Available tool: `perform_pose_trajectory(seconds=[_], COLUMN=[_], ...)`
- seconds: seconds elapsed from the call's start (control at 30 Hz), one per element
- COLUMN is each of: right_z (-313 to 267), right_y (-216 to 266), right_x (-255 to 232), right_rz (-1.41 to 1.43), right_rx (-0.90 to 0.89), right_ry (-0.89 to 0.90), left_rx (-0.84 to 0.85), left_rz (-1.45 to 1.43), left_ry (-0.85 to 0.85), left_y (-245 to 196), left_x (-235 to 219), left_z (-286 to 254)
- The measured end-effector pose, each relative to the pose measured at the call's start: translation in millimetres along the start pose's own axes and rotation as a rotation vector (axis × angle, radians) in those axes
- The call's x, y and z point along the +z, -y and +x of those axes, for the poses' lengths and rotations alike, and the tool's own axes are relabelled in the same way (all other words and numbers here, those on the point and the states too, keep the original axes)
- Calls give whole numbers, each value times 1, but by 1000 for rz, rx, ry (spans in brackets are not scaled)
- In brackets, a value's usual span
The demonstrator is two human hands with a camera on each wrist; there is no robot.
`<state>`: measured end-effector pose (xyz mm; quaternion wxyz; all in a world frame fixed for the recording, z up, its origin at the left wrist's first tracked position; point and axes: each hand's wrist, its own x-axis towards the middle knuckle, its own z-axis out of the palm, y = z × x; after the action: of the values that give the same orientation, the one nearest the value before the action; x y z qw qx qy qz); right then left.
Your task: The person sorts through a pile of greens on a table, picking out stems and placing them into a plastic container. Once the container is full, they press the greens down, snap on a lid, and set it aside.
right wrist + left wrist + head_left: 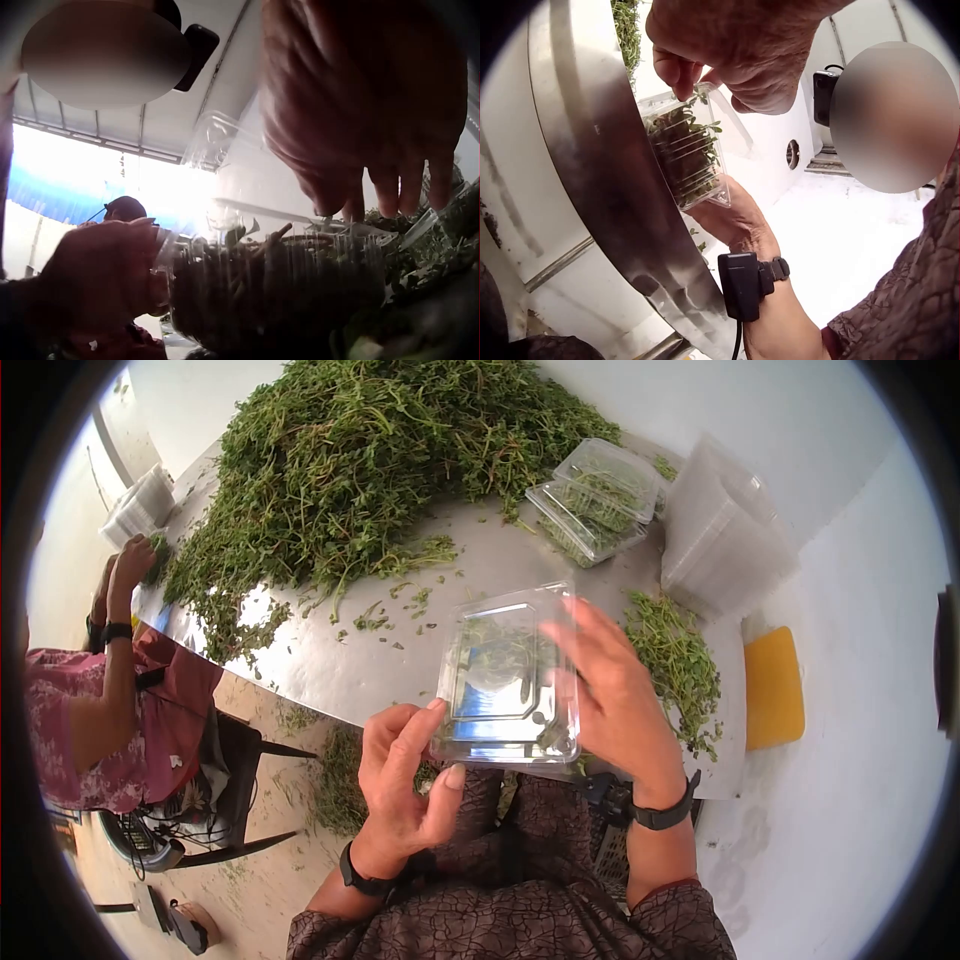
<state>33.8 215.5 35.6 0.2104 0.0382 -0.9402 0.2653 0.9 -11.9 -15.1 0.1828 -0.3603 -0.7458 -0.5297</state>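
A clear plastic clamshell container (490,675) is held over the near edge of the metal table (330,670). Green leafy sprigs (262,262) fill its base, and in the right wrist view its lid (214,142) slants up above them. My left hand (405,780) grips the near left corner, index finger at the lid's edge and thumb low at the front. At the right side, my right hand (615,700), slightly blurred, has its fingers extended along the lid's edge. In the left wrist view, the base (686,150) shows ribbed walls with stems behind them.
A big heap of greens (400,470) covers the back of the table. Filled clamshells (590,510) and a stack of nested containers (725,530) stand at the right. Loose sprigs (675,660) lie by my right hand. Another person (100,710) sits at the left.
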Motion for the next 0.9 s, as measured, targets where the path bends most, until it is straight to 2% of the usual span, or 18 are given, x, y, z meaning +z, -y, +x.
perform_pose_trajectory(seconds=[0.03, 0.1, 0.17, 0.27, 0.6, 0.7, 0.8, 0.87, 0.9], right_z=[-4, -15, -26, -44, -79, -76, -72, -70, -67], right_y=[-1, -4, -4, 12, 24, 23, 26, 24, 22], right_x=[-2, -7, -10, -20, -9, -7, -3, 0, 0], right_rz=[1, 109, 104, 322, 466, 499, 663, 697, 696], right_rx=[-7, 121, 130, 441, 523, 520, 535, 631, 613], right_ry=[6, -112, -156, -178, -157, -167, -144, -152, -143], left_rx=[-6, -17, -4, -5, 31, 39, 69, 71, 68], left_rz=[8, 17, 66, 69, 102, 97, 95, 72, 50], left_ry=[3, 1, -2, 7, 47, 50, 66, 61, 60], left_y=[0, 1, 3, -5, -12, -13, -12, -11, -10], left_x=[1, 2, 3, 1, 8, 9, 10, 11, 12], left_z=[0, 0, 1, 6, 4, 4, 6, 6, 7])
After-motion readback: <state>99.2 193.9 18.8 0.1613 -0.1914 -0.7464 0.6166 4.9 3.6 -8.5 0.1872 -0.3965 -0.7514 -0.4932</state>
